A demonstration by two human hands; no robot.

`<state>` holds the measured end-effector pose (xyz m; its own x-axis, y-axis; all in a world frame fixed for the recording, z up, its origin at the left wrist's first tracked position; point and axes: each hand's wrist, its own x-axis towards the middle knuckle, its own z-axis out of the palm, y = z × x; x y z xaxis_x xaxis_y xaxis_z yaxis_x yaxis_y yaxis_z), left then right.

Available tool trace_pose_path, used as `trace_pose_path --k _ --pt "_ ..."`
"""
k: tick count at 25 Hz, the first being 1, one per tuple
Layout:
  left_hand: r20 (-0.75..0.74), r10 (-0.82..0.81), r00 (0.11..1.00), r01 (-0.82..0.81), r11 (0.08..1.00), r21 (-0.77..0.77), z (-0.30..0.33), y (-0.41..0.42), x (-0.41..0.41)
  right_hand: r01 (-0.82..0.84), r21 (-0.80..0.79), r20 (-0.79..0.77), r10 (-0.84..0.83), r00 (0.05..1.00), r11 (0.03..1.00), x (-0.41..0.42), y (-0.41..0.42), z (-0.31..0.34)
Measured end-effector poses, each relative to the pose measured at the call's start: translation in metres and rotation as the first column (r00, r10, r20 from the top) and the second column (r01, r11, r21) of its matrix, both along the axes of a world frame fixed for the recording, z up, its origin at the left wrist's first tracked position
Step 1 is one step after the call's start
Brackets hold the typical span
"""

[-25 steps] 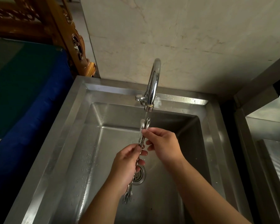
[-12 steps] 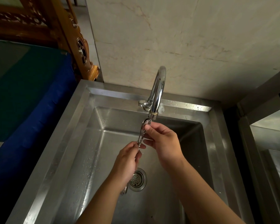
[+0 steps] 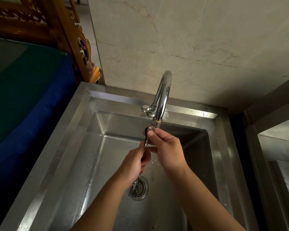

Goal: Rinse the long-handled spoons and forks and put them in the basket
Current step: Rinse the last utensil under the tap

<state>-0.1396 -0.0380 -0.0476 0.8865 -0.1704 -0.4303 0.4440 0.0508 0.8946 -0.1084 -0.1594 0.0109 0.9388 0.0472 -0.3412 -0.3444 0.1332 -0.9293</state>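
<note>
Steel sink (image 3: pixel 70 147) fills most of the view, w/ a gooseneck faucet (image 3: pixel 163 94) at its back rim and a round drain strainer (image 3: pixel 141 189) in the basin floor. No basket in sight, so that step isn't started yet; I'd say we're mid-rinse.

Both hands are over the basin, close together, each clamped on the same bundle of long-handled spoons and forks (image 3: pixel 146 144). Right hand (image 3: pixel 167 150) pinches the top end, thumb pressed on the rounded end right under the spout. Left hand (image 3: pixel 134 164) is fisted round the shafts lower down, nearer the person.

Bundle's long axis runs steeply, nearly upright: rounded ends up at the faucet mouth, fork tines pointing down, poking out below the left fist just over the strainer. A few drops show near the hands; can't tell if water's running properly.

Next, prob. a slide or turn along that axis, left hand anchoring.
</note>
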Motion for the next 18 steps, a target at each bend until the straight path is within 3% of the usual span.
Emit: trace_pose_path --k 3,7,9,13,15,17,18 --pt "0.010 0.070 0.997 -0.070 0.997 0.027 -0.002 -0.001 -0.003 -0.027 -0.042 0.004 0.027 1.000 0.999 -0.001 0.004 0.000" --pt "0.128 0.135 0.983 -0.170 0.932 0.320 -0.008 -0.008 -0.007 -0.056 -0.170 0.084 0.071 0.994 0.984 -0.004 0.006 -0.003" --pt "0.196 0.125 0.973 -0.195 0.898 0.394 -0.008 -0.011 -0.008 -0.005 -0.253 0.091 0.029 0.995 0.967 -0.002 0.008 -0.005" --pt "0.212 0.109 0.971 -0.188 0.896 0.401 -0.006 -0.015 -0.008 -0.043 -0.158 0.048 0.051 0.998 0.986 0.003 0.010 -0.003" --pt "0.148 0.123 0.981 -0.165 0.932 0.322 -0.001 -0.013 -0.005 -0.107 -0.087 0.036 0.110 0.993 0.991 0.004 0.008 -0.001" --pt "-0.063 0.164 0.985 -0.164 0.986 0.001 0.005 -0.008 0.000 -0.179 0.008 0.031 0.178 0.983 0.984 0.003 0.006 -0.001" --pt "-0.207 0.130 0.970 -0.169 0.968 -0.185 0.007 -0.004 0.004 -0.202 0.065 0.027 0.200 0.979 0.977 0.003 0.005 0.000"
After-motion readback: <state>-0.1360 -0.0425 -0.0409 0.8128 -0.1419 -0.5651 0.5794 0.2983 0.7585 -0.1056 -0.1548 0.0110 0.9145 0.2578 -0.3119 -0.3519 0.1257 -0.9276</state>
